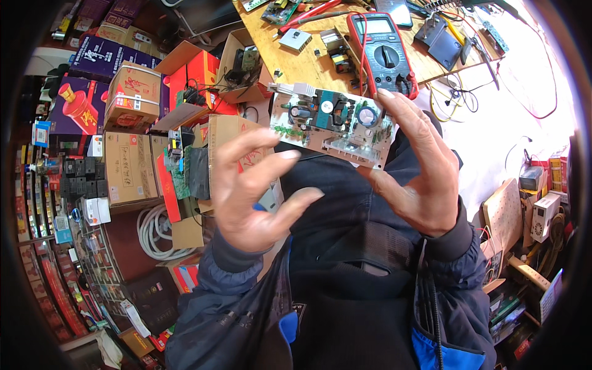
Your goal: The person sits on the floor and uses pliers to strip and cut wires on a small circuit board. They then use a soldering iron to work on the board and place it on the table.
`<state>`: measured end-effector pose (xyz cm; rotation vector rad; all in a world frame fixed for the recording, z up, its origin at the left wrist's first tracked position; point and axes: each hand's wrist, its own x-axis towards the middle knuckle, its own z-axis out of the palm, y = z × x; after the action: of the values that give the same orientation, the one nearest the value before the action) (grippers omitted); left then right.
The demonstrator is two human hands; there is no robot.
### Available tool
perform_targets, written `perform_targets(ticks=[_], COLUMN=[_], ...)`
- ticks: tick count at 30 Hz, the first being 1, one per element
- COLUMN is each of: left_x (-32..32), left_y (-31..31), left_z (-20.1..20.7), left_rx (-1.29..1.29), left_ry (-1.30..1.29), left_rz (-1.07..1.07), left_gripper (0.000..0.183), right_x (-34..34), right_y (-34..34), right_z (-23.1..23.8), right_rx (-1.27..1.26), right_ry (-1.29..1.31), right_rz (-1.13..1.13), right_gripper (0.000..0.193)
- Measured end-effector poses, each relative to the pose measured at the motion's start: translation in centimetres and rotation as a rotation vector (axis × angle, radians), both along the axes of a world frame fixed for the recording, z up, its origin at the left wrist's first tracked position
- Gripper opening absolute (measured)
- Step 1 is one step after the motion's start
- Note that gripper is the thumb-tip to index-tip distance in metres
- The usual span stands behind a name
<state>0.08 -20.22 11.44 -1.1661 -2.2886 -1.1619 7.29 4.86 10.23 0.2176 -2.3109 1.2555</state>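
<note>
My right hand (416, 166) grips a circuit board (327, 140) by its right end, the thumb at the lower edge and fingers at the upper corner. The board is pale, with a dark transformer in the middle, round capacitors and metal heat sinks along its edges. It is held up over my lap, its component side showing. To the left of the board is my left hand (256, 194), its fingers spread and bent, with nothing between them. Its fingertips come close to the board's left end; whether one touches it I cannot tell.
Beyond the board, a wooden workbench (262, 28) bears a red-rimmed multimeter (385, 55), a small white-topped module (296, 40), a dark adapter casing (438, 40) and tools. Cardboard boxes (129, 166) with electronic parts stand on the left, near a coiled white cable (157, 231). More boards and boxes lie at right.
</note>
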Motion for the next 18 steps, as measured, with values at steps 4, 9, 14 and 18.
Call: perform_targets(ticks=[4,9,14,18], left_x=[-0.5,-1.7,-3.6,-4.9], left_y=[1.9,3.0,2.8,3.1], left_z=[0.3,-0.6,-0.3,0.2], left_rx=[-0.161,-0.107,-0.232,-0.201], left_ry=[0.029,0.093,0.086,0.033], left_rz=[-0.055,-0.091,-0.205,-0.313], left_gripper=[0.06,0.065,0.071,0.068], right_x=[-0.1,0.0,-1.2,-2.4], right_y=[0.0,0.5,1.2,2.3], right_z=[0.3,0.5,1.0,1.7], right_rx=[0.0,-0.031,-0.143,-0.226], right_ry=[-0.045,-0.082,-0.175,-0.277], right_rz=[0.026,0.07,0.165,0.252], right_gripper=[0.079,0.081,0.083,0.087])
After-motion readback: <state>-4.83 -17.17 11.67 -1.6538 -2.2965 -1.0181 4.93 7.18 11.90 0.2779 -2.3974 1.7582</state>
